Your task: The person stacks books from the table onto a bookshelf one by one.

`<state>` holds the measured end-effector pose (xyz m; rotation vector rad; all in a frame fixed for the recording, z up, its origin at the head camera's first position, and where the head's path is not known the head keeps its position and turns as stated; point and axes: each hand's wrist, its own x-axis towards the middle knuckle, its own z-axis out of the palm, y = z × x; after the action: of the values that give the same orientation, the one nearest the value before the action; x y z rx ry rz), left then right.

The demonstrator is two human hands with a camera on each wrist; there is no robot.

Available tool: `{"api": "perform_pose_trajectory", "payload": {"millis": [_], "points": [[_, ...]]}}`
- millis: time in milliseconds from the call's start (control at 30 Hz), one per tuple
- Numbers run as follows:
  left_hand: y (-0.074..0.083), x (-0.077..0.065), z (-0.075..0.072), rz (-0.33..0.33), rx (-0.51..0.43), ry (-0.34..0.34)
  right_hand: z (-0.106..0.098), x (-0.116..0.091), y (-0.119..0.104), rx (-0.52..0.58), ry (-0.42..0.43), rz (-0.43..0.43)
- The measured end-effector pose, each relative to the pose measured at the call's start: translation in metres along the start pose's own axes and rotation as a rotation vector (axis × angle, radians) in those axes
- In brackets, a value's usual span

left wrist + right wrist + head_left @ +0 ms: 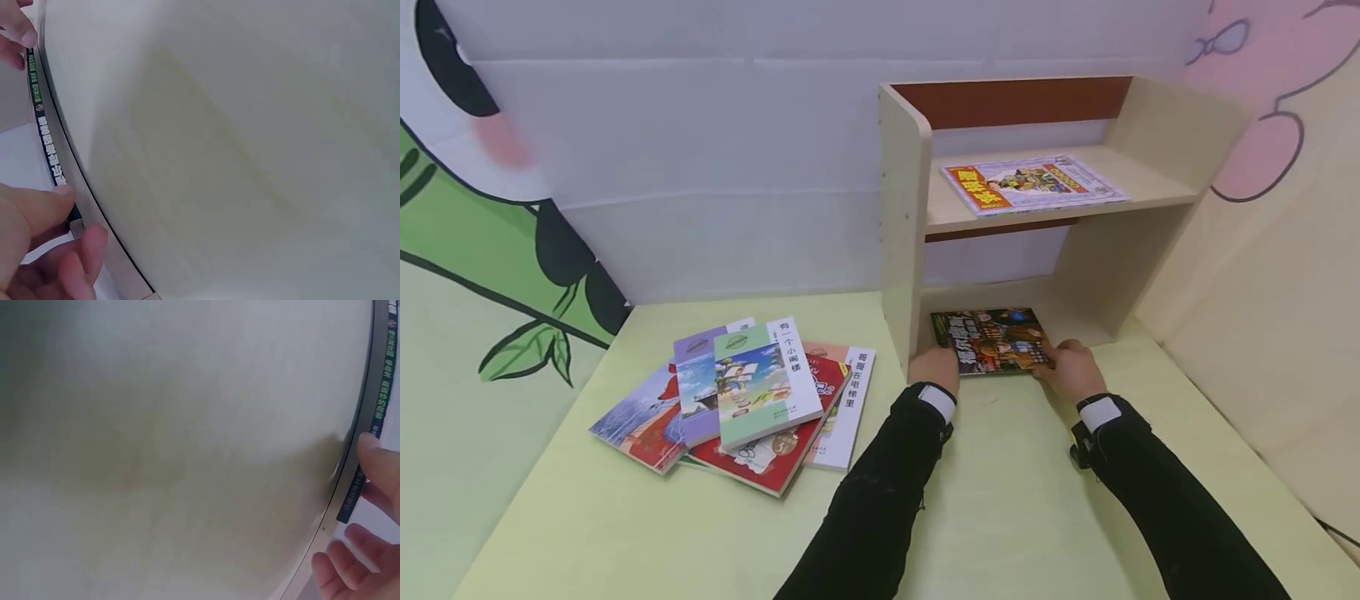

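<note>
A dark book (992, 340) with a colourful cover lies flat on the lower shelf of a small bookshelf (906, 217), its spine toward me. My left hand (936, 367) holds its near left corner. In the left wrist view, the left thumb (47, 203) lies at the end of the printed spine (47, 140), the other fingers curled below. At the near right corner my right hand (1073, 369) grips the same book. The right wrist view shows the right thumb (375, 453) against the spine (384, 381), with a finger behind it and the remaining fingers loosely bent.
A white-and-red book (1037, 183) lies flat on the upper shelf. Left of the bookshelf, several books (767, 375) overlap in a loose pile on the pale yellow table (1000, 500). Walls with cartoon drawings stand behind and at the right.
</note>
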<state>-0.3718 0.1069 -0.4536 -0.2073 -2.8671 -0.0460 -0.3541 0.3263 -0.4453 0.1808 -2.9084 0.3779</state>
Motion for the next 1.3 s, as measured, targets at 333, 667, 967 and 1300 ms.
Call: {"api": "perform_pose_trajectory", "payload": {"millis": [333,667,967,1300], "points": [[0.008,0.011,0.001,-0.006,-0.047,-0.014,0.004,0.016,0.017,-0.068,-0.075,-0.011],[0.011,0.016,-0.002,-0.048,-0.039,-0.022,-0.003,0.03,0.014,-0.061,0.011,0.054],[0.018,0.008,0.0,-0.041,0.031,-0.036,0.004,0.029,0.014,-0.115,0.086,0.087],[0.016,0.013,0.002,-0.05,0.004,-0.039,-0.006,0.046,0.017,-0.08,-0.017,0.114]]}}
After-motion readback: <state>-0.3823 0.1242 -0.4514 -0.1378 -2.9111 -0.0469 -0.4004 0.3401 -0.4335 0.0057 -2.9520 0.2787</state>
